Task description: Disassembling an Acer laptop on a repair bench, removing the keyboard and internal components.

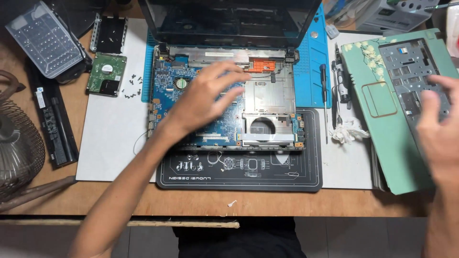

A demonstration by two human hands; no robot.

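Left hand [203,102]: spread flat over the blue motherboard [167,91] of the opened laptop base [267,95], fingers [234,71] apart, gripping nothing
Right hand [440,134]: hovering above the green palmrest cover [382,134] at the right edge, fingers loosely apart, blurred, empty
Laptop base: centre of the worktop [191,200], on a black repair mat [239,177] and a blue mat [311,81], screen [229,19] tilted up behind
Palmrest cover: off the base, lying underside up, well apart to the right
Tools: screwdrivers [325,95] between base and cover, beside a crumpled white wipe [346,131]
Left side: removed hard drive [106,74], loose screws [131,88], drive caddy [109,33], battery [52,124], clear bit case [45,40]
Step in hand: by the look of it, teardown with board exposed, checking connectors
Next move: likely calls for freeing remaining cables and screws before lifting the board
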